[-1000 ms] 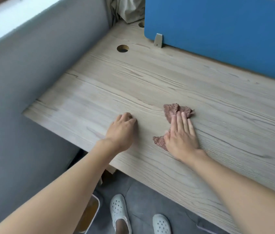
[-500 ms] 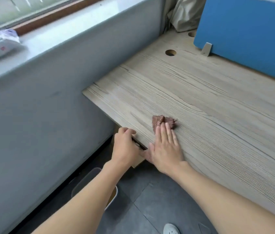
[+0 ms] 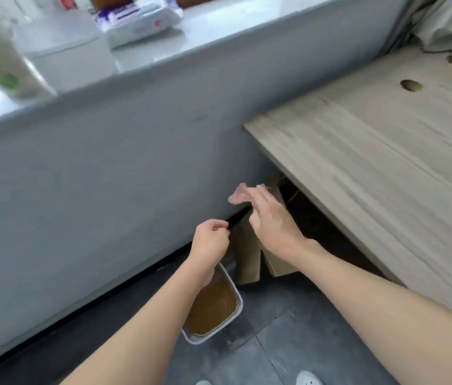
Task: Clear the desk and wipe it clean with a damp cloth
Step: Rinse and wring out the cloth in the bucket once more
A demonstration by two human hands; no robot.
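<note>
The cloth [image 3: 238, 193], a small reddish-brown wad, is off the bench [image 3: 386, 151], in the air just left of its near left corner and below the level of its top. The right hand [image 3: 270, 220] holds it, the fingers bent over the wad with the cloth bunched under their tips; motion blur hides the exact hold. The left hand [image 3: 210, 241] is further left of the bench and lower, near the right hand but apart from it. Its fingers are curled in tight with the thumb against the forefinger, and I cannot tell whether they hold anything.

Below the left wrist, on the dark tiled floor [image 3: 288, 343] left of the bench, stands a white-rimmed bin [image 3: 239, 298] with a yellow-brown inside. Brown cardboard pieces [image 3: 247, 254] stand under the bench's left edge. A round hole [image 3: 411, 85] is cut into the bench top near its far end. Left of the bench runs a grey wall [image 3: 94, 176], topped by a pale windowsill [image 3: 205, 31] carrying a white packet [image 3: 138, 16].
</note>
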